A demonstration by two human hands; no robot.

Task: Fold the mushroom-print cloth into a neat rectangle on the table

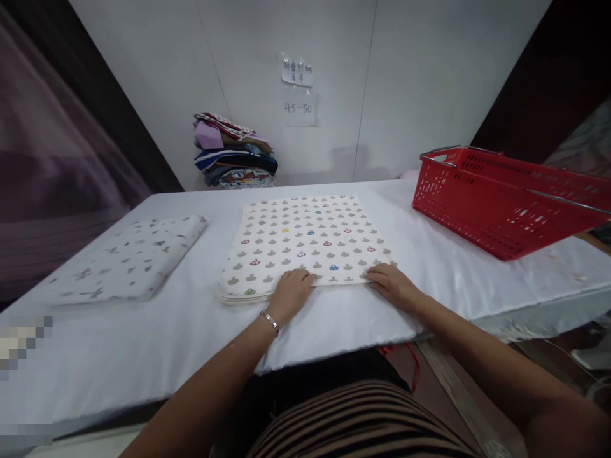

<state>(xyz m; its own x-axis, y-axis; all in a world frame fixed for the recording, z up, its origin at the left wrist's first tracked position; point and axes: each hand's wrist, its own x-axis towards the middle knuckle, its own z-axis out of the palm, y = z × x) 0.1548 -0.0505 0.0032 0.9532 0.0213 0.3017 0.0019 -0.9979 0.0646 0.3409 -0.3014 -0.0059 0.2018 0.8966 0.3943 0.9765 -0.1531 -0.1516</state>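
A folded white cloth [305,235] with rows of grey and coloured mushroom prints lies in front of me, its layers showing at the near left corner. My left hand [292,294], with a metal band at the wrist, is closed over the middle of its near edge. At the near right corner, my right hand [394,286] has its fingers closed on the edge too. Both thumbs are mostly hidden. To the left lies a second folded white cloth [128,257] with a scattered print, apart from my hands.
A red plastic basket [482,203] with metal handles stands at the right of the white-covered table [200,343]. Several folded fabrics [233,152] are stacked at the back by the wall. Paper notes [300,92] hang above. A dark curtain [57,159] borders the left side.
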